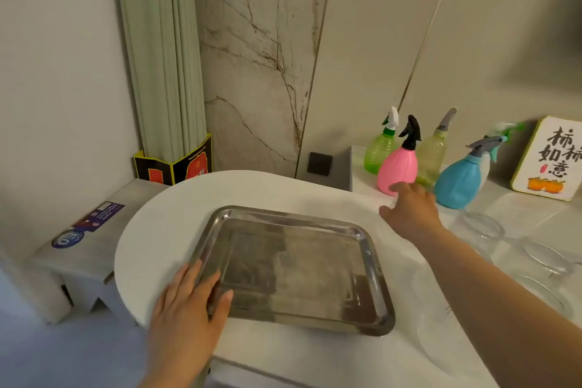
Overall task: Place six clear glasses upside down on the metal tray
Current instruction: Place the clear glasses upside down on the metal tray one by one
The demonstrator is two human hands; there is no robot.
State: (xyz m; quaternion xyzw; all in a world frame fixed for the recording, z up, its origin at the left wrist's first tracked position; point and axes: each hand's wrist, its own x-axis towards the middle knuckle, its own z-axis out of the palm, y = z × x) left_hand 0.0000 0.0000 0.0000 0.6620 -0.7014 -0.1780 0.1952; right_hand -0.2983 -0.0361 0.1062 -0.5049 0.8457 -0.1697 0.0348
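The metal tray (pixel 293 264) lies empty in the middle of the white rounded table. My left hand (pixel 192 302) rests flat on the tray's near-left corner, fingers spread over the rim. My right hand (pixel 409 211) hovers open past the tray's far-right corner, fingers pointing toward the pink spray bottle, holding nothing. Several clear glasses stand upright on the counter at the right: one (pixel 478 227) just right of my right wrist, another (pixel 541 257) further right, and more blurred ones (pixel 441 309) partly hidden by my right forearm.
Spray bottles stand at the back right: green (pixel 379 148), pink (pixel 398 167), pale yellow (pixel 436 154) and blue (pixel 461 179). A framed sign (pixel 551 157) leans on the wall. A low grey bench (pixel 85 249) sits left of the table, below a curtain.
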